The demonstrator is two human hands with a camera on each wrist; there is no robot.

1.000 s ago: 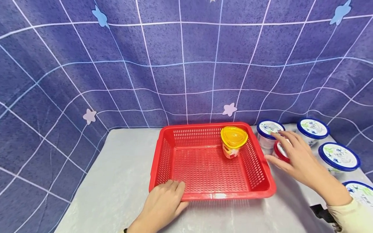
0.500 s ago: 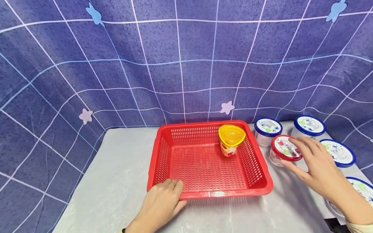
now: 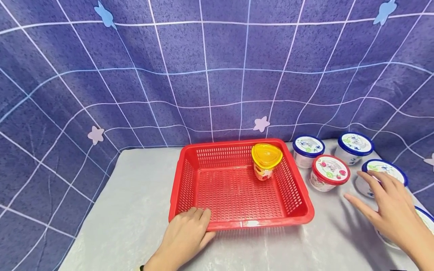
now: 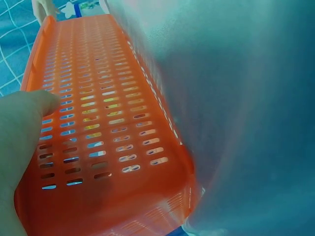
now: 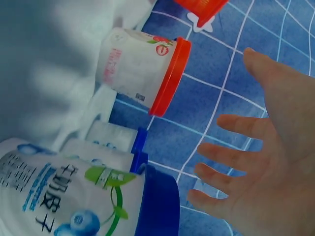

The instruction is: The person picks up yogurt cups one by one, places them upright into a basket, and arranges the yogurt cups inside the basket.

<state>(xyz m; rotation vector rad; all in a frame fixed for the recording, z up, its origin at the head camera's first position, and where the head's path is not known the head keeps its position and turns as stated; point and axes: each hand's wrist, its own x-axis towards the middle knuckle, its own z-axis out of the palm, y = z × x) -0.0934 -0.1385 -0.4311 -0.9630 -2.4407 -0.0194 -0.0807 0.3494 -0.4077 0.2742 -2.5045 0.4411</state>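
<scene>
We see a red basket (image 3: 237,195) on the pale grey surface (image 3: 135,199), its long side facing the person. The left grip (image 3: 187,229) is grasping the basket's near rim toward the left corner: the fingers hook over the rim to the inside, and the thumb lies on the outside. From the left wrist we see that thumb (image 4: 47,102) resting against the slotted outer wall.

Inside the basket, in the far right corner, we find a cup with a yellow lid (image 3: 266,160), standing up.

The right grip (image 3: 395,207) is released, its fingers and thumb spread apart and holding nothing. It hovers among the tubs to the right of the basket. In the right wrist view we see its palm, with a gap between the fingertips and the tubs in sight.

Closest to the basket's right wall, though outside it, we see a red-lidded tub (image 3: 329,173), upright, with berries printed on the lid. Just behind it, near the basket's far right corner, stands a small blue-lidded tub (image 3: 307,150); a second blue-lidded tub (image 3: 354,147) stands farther right. A third blue-lidded tub (image 3: 380,165) is partly covered by the right fingers in our head view, and a fourth blue-lidded tub (image 3: 428,220) by the wrist.

Behind everything we see a blue-purple curtain (image 3: 225,49) with grid lines and stars.
</scene>
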